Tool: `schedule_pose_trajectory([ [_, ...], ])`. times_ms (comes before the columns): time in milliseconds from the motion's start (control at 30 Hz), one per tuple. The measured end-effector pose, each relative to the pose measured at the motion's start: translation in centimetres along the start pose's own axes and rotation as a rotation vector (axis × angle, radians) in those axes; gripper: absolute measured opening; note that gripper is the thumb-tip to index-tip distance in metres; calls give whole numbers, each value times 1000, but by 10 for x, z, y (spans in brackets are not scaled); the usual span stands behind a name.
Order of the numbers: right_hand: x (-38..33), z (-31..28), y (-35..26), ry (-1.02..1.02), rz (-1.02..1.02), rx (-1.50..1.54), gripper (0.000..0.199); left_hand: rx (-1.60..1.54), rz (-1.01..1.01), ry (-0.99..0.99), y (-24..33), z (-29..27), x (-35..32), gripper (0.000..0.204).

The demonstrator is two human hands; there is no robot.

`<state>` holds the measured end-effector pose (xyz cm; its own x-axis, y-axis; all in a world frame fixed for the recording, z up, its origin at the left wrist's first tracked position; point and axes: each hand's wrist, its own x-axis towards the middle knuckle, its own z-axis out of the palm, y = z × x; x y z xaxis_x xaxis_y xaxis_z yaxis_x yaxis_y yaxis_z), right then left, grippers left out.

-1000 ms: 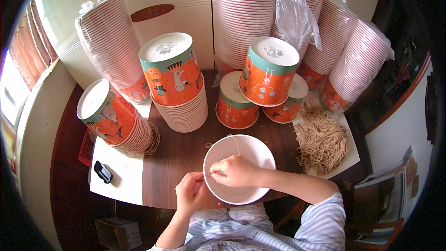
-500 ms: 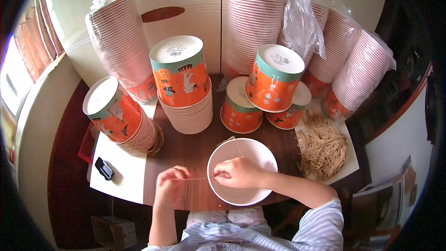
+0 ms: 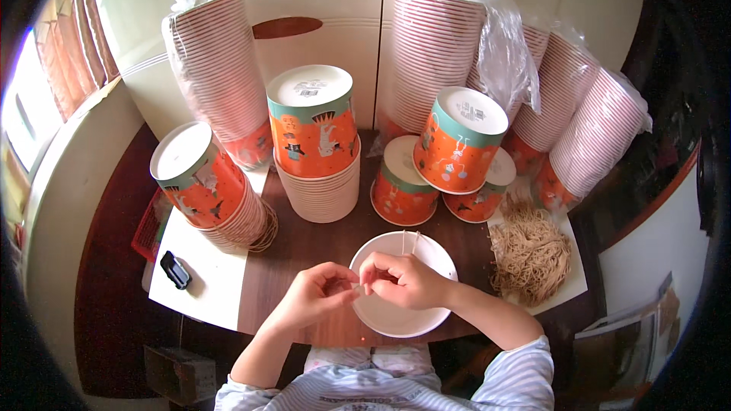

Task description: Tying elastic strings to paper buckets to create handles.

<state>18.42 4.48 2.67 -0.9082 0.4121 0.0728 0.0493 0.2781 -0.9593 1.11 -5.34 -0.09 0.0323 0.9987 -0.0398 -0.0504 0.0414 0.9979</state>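
A round paper bucket [image 3: 402,321] stands mouth up at the front of the table, its white inside showing. A thin beige string [image 3: 416,241] hangs over its far rim and runs toward my hands. Above the bucket's left half, my right hand [image 3: 407,281] is closed in a pinch, fingers curled. From the left, my left hand [image 3: 320,294] meets it fingertip to fingertip, thumb and forefinger pinched. A small pale bit, seemingly the string's end, shows between the fingertips; most of it is hidden by the fingers.
A tangled heap of beige strings [image 3: 531,253] lies at the right. Orange buckets [image 3: 461,141] stand upside down behind, near a nested stack [image 3: 318,190] and a leaning stack [image 3: 221,213]. Tall plastic-wrapped stacks [image 3: 438,53] line the back. A small black object [image 3: 176,270] lies left.
My left hand has moved right and now meets my right hand. The string stretched between them before no longer shows as a taut line. The view has shifted slightly.
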Motion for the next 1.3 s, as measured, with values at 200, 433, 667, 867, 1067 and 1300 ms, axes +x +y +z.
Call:
schedule_pose_trajectory([
  [200,-2,-1,2,77,-213,-547,11,65,-13,-1,-2,2,0,14],
  [433,-6,11,3,226,-256,-724,10,-198,-14,-65,-3,1,-1,9],
  [667,-12,20,-7,296,-260,-701,8,-230,-36,-6,-11,-10,-4,5],
  [867,-20,42,-7,190,-382,-957,6,-341,-20,-28,-19,-15,-3,7],
  [1067,-9,34,-7,320,-300,-915,11,147,25,22,-14,-15,-8,9],
  [1300,-1,35,4,362,-325,-829,10,131,68,63,-6,-6,-5,10],
])
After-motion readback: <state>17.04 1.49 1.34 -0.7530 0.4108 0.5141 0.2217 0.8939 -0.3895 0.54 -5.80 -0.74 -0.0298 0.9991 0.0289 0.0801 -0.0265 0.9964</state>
